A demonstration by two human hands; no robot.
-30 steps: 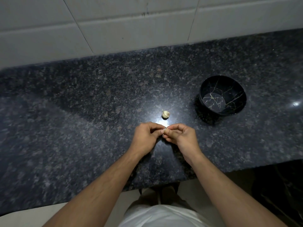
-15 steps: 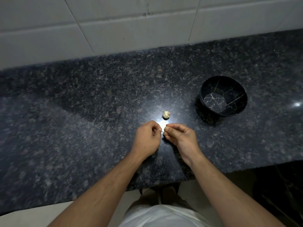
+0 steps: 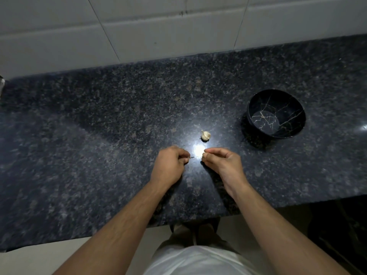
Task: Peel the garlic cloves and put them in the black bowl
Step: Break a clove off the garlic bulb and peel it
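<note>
Garlic clove [image 3: 203, 155] pinched in right hand [image 3: 222, 162]; left hand [image 3: 171, 165] pinches a skin scrap [image 3: 191, 157]; peeling step; next, finish stripping; black bowl [image 3: 276, 114] at 2 o'clock, seemingly empty

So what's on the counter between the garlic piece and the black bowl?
Nothing: in the head view, only bare granite counter separates the garlic from the black bowl.

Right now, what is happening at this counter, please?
A person is peeling garlic over a dark granite counter. The left hand pinches a scrap of skin; the right hand pinches a small clove. A garlic piece lies just beyond them. The black bowl, to the right, looks empty.
</note>
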